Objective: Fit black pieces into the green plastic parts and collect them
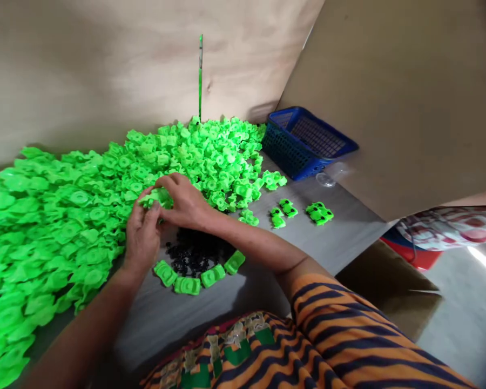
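Observation:
My left hand (142, 232) and my right hand (185, 204) are closed together on a bright green plastic piece (159, 198). Fingers cover much of that piece. Just below my hands lies a small heap of black parts (192, 259). Along its near side, several flat green plastic pieces (187, 285) form a curved row. Behind and to the left spreads a big pile of green plastic pieces (81, 197). On the right, small green figures with black parts (287, 207) sit on the table, near another green and black cluster (319, 213).
A blue plastic basket (308, 146) stands at the back right, with a clear round plastic item (325, 180) beside it. A thin green strip (200, 81) rises against the back board. Cardboard (409, 108) walls the right side. An open carton (389, 281) is below the table's right edge.

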### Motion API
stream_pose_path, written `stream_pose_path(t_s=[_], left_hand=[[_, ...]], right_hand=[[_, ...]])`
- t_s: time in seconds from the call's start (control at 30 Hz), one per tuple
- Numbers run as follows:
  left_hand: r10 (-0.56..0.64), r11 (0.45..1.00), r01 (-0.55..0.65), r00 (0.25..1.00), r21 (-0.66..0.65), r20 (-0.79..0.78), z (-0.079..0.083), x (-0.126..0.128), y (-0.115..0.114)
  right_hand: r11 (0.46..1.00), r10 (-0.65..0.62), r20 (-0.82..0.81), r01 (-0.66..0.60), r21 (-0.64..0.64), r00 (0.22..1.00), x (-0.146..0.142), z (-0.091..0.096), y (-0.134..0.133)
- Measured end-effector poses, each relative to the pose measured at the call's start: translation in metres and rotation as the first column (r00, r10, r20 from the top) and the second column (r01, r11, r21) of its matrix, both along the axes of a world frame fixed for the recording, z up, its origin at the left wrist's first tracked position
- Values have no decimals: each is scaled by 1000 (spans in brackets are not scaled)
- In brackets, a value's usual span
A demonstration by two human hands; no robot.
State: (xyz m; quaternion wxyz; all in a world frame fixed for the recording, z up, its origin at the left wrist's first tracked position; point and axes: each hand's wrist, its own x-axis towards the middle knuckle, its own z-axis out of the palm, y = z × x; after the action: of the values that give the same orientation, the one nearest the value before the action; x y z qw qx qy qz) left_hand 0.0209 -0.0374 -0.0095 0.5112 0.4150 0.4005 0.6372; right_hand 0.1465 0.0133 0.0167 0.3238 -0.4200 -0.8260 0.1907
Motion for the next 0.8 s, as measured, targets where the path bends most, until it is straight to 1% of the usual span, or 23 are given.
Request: stream_pose_path(t_s=[0.1, 0.2, 0.23, 0.3, 0.37, 0.4, 0.47, 0.53, 0.57, 0.63, 0.7, 0.73, 0.8], left_hand=[[77, 997, -75, 992, -20, 95, -4, -8, 13], [176, 983, -169, 977, -73, 119, -4, -18, 25], [183, 981, -173, 976, -92, 117, -3, -21, 29], [164, 981, -154, 982, -116, 89, -2, -26, 32], [148, 981, -142, 988, -130, 36, -2, -28, 34], [155, 979, -152, 988, -138, 11, -2, -29, 35], [180, 971, -181, 984, -153, -22, -4, -30, 35], [191, 968, -193, 981, -163, -26, -5, -31, 36], [191, 968, -192, 981, -163, -22, -6, -31, 37], [185, 970, -185, 983, -160, -12, -7, -32, 39], [182, 970, -181, 983, -165, -7, -6, -33, 40], [181, 969, -179, 984, -172, -6, -6, -33, 40], [177, 967, -175, 984, -186, -5, -6, -32, 40]], right_hand=[[998, 55, -8, -55, -11, 998, -10, -6, 2], [988, 155, -64, -156, -11, 986, -13, -12, 6], [984, 175, -80, -176, -8, 981, -12, -15, 8], [986, 166, -97, -166, 7, 981, -5, -19, 14], [992, 119, -87, -116, 42, 989, 12, -22, 21], [995, 85, -75, -80, 63, 994, 25, -23, 25], [995, -14, -38, 17, 99, 999, 63, -23, 32], [981, -158, 28, 154, 116, 987, 114, -23, 39], [964, -247, 74, 238, 120, 966, 143, -23, 42], [907, -421, 205, 407, 108, 884, 200, -27, 47], [846, -510, 381, 530, 61, 771, 252, -33, 49], [820, -523, 454, 571, 37, 722, 273, -37, 49], [807, -480, 562, 591, -20, 674, 305, -46, 49]])
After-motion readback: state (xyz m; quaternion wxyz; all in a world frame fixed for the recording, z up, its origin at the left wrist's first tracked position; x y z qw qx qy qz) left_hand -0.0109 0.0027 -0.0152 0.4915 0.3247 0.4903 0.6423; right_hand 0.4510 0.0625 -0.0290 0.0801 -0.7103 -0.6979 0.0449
